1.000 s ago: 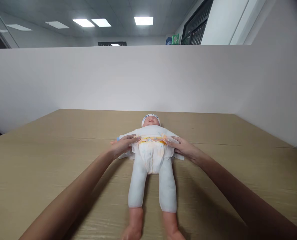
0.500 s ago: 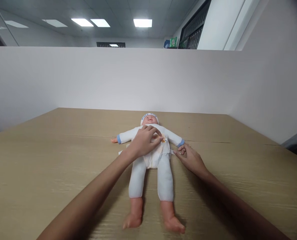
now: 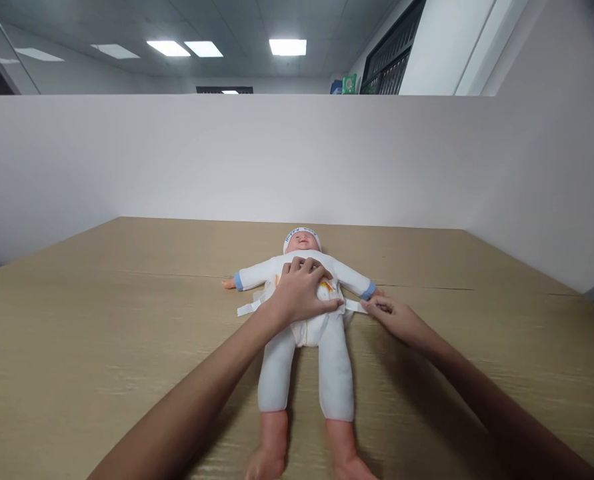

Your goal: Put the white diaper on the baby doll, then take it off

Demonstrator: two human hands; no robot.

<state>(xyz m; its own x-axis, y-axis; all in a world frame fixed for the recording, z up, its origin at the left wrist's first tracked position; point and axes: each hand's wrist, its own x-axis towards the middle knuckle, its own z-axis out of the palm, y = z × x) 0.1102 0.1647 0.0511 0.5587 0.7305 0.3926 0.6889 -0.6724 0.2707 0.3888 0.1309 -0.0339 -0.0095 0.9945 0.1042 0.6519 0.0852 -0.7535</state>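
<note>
A baby doll (image 3: 337, 383) in a white suit with blue cuffs lies on its back, head away from me. Around its hips is a white diaper (image 3: 311, 331) with an orange print on the front. My left hand (image 3: 304, 290) rests spread over the diaper's front on the belly, thumb reaching to the right. The fingers of my right hand (image 3: 389, 313) pinch the end of the right diaper tab (image 3: 355, 306), which is stretched out sideways by the doll's hand. On the other side the left diaper tab (image 3: 249, 309) sticks out loose.
The doll lies on a wide wooden table (image 3: 127, 353) with a seam across it. A white partition (image 3: 227, 157) rises behind the table, and a white wall (image 3: 541, 173) stands at the right. Green and blue packages (image 3: 349, 84) show beyond the partition.
My left hand has shifted slightly to the right and spread over the diaper's front. My right hand has moved a little right, drawing the tab out straighter. The view has tilted slightly.
</note>
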